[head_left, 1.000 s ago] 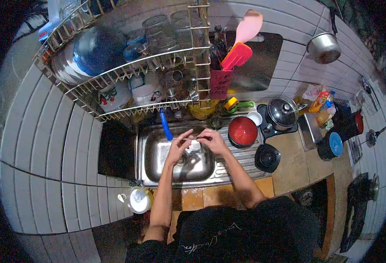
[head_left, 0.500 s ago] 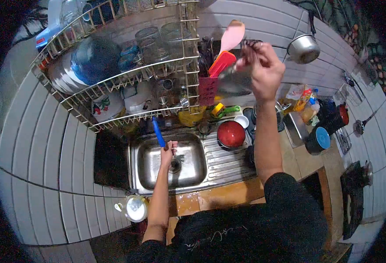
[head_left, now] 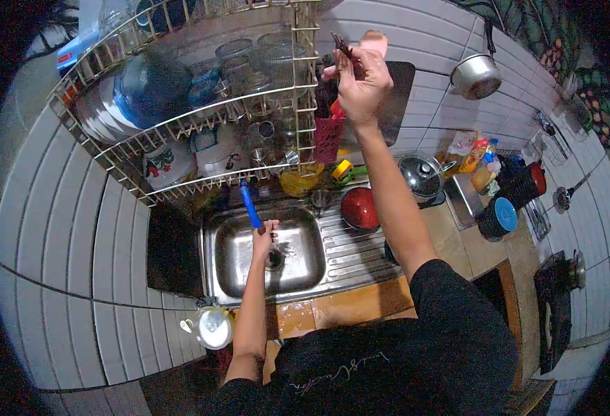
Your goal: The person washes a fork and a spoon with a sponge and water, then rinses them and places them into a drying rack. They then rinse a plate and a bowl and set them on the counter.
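Grip of R hand (head_left: 361,82) clamped round utensil (head_left: 341,46), long axis steep, tip up-left.

No legible text anywhere; only an unreadable pale cursive line on the black shirt (head_left: 416,340).

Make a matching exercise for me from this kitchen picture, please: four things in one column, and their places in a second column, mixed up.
Things
1. left hand
2. right hand
3. red bowl
4. metal pot

Places
A. hanging on the tiled wall
B. on the ribbed draining board
C. low in the steel sink
D. up at the red utensil holder, gripping a dark utensil

Pairs: 1-C, 2-D, 3-B, 4-A
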`<state>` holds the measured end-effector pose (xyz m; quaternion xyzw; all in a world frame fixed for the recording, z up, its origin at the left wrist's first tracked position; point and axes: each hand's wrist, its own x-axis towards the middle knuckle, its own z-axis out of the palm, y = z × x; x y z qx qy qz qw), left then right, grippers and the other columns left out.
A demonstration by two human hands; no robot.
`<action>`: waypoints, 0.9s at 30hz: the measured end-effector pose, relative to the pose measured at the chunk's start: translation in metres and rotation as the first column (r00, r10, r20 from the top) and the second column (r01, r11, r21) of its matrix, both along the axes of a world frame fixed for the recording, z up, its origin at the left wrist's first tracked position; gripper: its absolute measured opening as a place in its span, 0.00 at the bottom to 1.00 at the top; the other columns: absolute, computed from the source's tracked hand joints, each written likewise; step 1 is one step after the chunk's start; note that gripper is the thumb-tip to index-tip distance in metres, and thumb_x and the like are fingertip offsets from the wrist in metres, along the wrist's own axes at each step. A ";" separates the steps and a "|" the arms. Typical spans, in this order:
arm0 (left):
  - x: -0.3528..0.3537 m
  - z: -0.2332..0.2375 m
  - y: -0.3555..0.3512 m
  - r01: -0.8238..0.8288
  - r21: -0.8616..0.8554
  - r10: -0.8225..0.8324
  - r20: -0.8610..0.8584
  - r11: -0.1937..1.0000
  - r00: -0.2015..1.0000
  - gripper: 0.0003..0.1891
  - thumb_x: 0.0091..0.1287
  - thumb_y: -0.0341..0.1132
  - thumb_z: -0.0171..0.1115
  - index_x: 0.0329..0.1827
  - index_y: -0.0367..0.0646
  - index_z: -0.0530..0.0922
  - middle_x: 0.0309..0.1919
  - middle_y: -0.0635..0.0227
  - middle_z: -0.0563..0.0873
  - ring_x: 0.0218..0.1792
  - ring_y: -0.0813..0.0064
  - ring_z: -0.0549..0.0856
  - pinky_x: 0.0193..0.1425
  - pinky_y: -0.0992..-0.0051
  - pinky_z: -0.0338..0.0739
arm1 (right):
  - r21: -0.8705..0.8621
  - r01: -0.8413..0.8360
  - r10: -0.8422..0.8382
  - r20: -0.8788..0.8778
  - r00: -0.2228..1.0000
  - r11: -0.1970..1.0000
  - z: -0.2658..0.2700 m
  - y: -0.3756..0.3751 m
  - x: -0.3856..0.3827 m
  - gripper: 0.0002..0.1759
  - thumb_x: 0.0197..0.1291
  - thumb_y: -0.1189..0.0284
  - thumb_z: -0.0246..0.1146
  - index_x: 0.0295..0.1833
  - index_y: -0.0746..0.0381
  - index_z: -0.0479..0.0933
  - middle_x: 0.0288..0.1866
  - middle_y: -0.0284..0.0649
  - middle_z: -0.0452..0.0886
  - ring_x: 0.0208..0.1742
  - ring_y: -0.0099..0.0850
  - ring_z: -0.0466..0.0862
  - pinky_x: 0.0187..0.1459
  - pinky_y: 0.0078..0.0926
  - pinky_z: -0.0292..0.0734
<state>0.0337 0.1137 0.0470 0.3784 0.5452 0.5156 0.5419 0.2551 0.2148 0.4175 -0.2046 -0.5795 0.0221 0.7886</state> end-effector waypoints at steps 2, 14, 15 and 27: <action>-0.002 -0.003 0.000 -0.032 0.000 0.032 -0.026 0.999 0.999 0.16 0.70 0.45 0.50 0.40 0.40 0.79 0.28 0.76 0.79 0.22 0.86 0.72 0.24 0.83 0.65 | -0.031 0.081 -0.079 0.064 0.995 0.996 -0.002 0.002 0.001 0.05 0.54 0.78 0.63 0.36 0.67 0.77 0.25 0.39 0.76 0.23 0.29 0.83 0.24 0.23 0.74; -0.007 -0.005 -0.002 -0.011 0.018 0.013 -0.083 1.000 0.996 0.13 0.70 0.37 0.47 0.41 0.39 0.78 0.28 0.76 0.78 0.23 0.86 0.72 0.24 0.84 0.65 | -0.063 0.308 -0.255 0.418 0.872 0.949 0.013 -0.001 0.027 0.10 0.48 0.75 0.63 0.38 0.66 0.77 0.34 0.49 0.81 0.36 0.44 0.81 0.37 0.33 0.75; -0.006 -0.001 -0.002 -0.006 0.018 0.008 -0.086 1.000 0.996 0.13 0.70 0.37 0.47 0.41 0.39 0.78 0.28 0.76 0.78 0.23 0.86 0.72 0.24 0.84 0.65 | -0.063 0.313 -0.260 0.415 0.872 0.948 0.016 -0.002 0.029 0.10 0.48 0.75 0.63 0.38 0.66 0.77 0.34 0.49 0.81 0.36 0.44 0.81 0.37 0.33 0.75; -0.004 0.004 -0.004 -0.011 -0.037 0.009 -0.044 0.999 0.999 0.16 0.70 0.44 0.49 0.42 0.40 0.79 0.26 0.77 0.77 0.22 0.86 0.72 0.24 0.83 0.65 | -0.045 0.460 -0.256 0.781 0.569 0.887 0.024 -0.004 0.039 0.16 0.50 0.67 0.63 0.44 0.61 0.78 0.34 0.49 0.81 0.38 0.46 0.81 0.42 0.40 0.76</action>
